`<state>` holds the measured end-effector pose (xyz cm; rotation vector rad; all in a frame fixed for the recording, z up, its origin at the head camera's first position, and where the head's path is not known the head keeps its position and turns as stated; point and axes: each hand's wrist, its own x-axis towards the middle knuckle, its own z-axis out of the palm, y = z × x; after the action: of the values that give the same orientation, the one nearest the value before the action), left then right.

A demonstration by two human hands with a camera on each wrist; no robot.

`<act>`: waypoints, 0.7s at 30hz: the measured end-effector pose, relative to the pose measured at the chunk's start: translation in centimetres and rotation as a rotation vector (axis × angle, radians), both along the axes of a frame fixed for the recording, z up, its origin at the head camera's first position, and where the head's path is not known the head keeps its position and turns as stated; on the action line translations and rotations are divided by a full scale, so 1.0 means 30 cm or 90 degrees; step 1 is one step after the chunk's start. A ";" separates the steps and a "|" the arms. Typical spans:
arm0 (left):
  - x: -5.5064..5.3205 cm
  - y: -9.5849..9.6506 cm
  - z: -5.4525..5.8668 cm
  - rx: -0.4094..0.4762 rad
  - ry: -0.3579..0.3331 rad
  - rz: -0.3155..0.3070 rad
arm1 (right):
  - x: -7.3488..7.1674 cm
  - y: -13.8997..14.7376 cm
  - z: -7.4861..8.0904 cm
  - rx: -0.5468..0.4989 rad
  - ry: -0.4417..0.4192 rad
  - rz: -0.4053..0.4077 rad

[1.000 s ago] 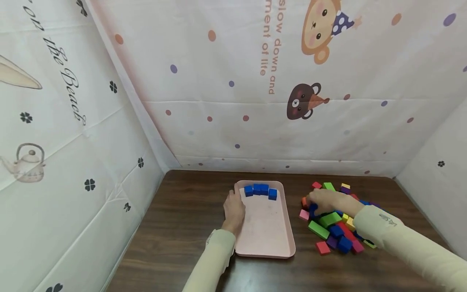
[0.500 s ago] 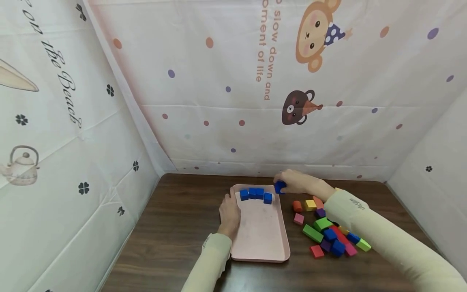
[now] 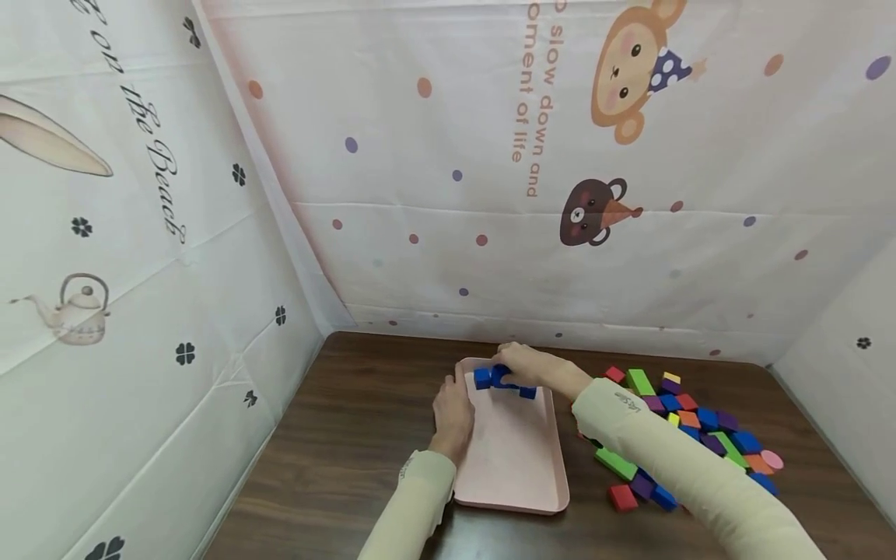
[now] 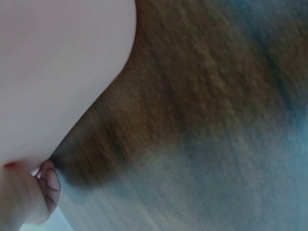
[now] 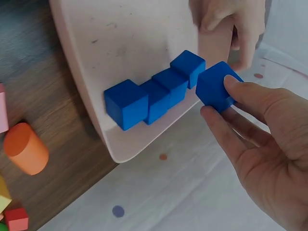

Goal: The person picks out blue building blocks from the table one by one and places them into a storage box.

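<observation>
A pink tray [image 3: 514, 463] lies on the wooden table. My left hand [image 3: 453, 412] grips its left side; the right wrist view shows the thumb inside the rim and fingers outside. Between thumb and fingers, my right hand [image 5: 269, 130] pinches a blue cube [image 5: 214, 86] above the tray's far end. Beneath and beside it, several blue cubes [image 5: 166, 87] stand in a slightly curved row inside the tray along the far wall. From the head view, the right hand covers part of that row. Fingers [image 4: 49, 180] at the tray's edge show in the left wrist view.
Right of the tray, many loose coloured blocks lie in a pile, among them a green block [image 3: 616, 464], a red block [image 3: 622, 498] and an orange cylinder [image 5: 26, 148]. My right forearm crosses over part of the pile. A printed cloth wall [image 3: 420, 268] rises behind the table.
My right hand has picked a blue cube from the pile and carried it left, over the tray's far end. The left hand has stayed at the tray's left side.
</observation>
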<state>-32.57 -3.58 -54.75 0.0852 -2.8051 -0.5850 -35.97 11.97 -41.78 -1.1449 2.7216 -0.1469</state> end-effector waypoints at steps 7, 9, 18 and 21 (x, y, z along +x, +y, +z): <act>-0.005 0.019 0.008 -0.013 0.031 -0.011 | -0.014 -0.028 -0.041 0.046 -0.026 -0.069; -0.001 0.013 0.010 -0.008 0.034 -0.009 | -0.012 -0.049 -0.049 0.052 -0.031 -0.079; 0.018 -0.021 -0.008 0.012 0.027 0.007 | -0.014 -0.125 -0.097 0.079 -0.016 -0.079; 0.004 -0.010 -0.009 0.003 0.034 -0.007 | -0.022 -0.109 -0.101 0.076 -0.016 -0.101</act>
<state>-32.44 -3.89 -55.01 0.0551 -2.7545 -0.5871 -36.64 8.69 -44.81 -0.8888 2.7554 -0.0190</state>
